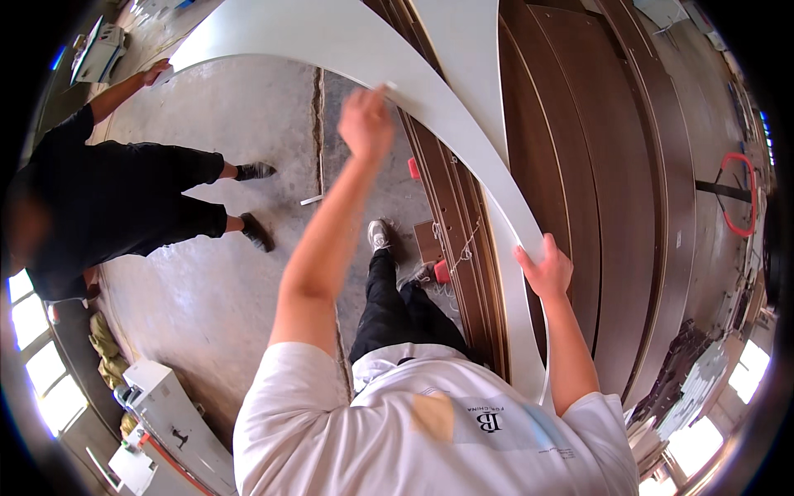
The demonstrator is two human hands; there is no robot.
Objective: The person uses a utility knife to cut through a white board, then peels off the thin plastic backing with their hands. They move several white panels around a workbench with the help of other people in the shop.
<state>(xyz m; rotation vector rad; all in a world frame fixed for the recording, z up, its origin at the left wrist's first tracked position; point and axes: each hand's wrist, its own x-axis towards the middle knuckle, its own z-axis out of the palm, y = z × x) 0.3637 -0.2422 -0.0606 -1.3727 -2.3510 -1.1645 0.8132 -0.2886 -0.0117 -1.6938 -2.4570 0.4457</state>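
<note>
A long curved white panel [240, 33] arcs from the upper left down to the right. My right hand [546, 266] grips it on the right, thumb and fingers at its edge. My left hand [368, 120], blurred, is at the panel's inner edge near the top centre, fingertips curled; whether it holds anything is unclear. A second white panel [455, 41] lies beside the first, over a stack of long brown boards [604, 182]. At the upper left a co-worker's hand [154, 73] holds the curved panel's far end.
The co-worker [124, 190] in dark clothes stands at the left on the concrete floor [207, 306]. Red blocks [441, 270] and loose string lie by the boards near my feet. Pale machinery [157, 397] is at the lower left; a red looped frame [740, 190] is at the far right.
</note>
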